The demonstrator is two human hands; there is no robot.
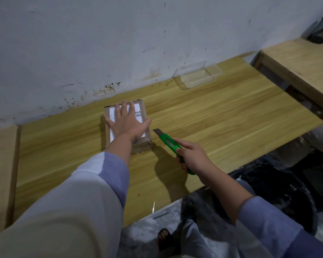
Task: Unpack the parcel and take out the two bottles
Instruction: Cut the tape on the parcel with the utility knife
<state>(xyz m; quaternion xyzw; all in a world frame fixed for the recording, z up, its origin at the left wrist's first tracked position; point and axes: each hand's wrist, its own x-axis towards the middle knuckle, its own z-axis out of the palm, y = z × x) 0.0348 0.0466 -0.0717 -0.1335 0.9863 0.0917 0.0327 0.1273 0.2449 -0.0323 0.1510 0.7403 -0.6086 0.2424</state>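
A small brown cardboard parcel with a white shipping label lies sealed on the wooden table, near the wall. My left hand rests flat on top of it with fingers spread, covering most of the label. My right hand grips a green utility knife just right of the parcel. Its blade is extended and points toward the parcel's right side, a short gap away. No bottles are visible.
A clear plastic tray lies at the back of the table by the stained wall. A second wooden table stands to the right with a black mesh pen holder. Black plastic wrap lies below the table edge.
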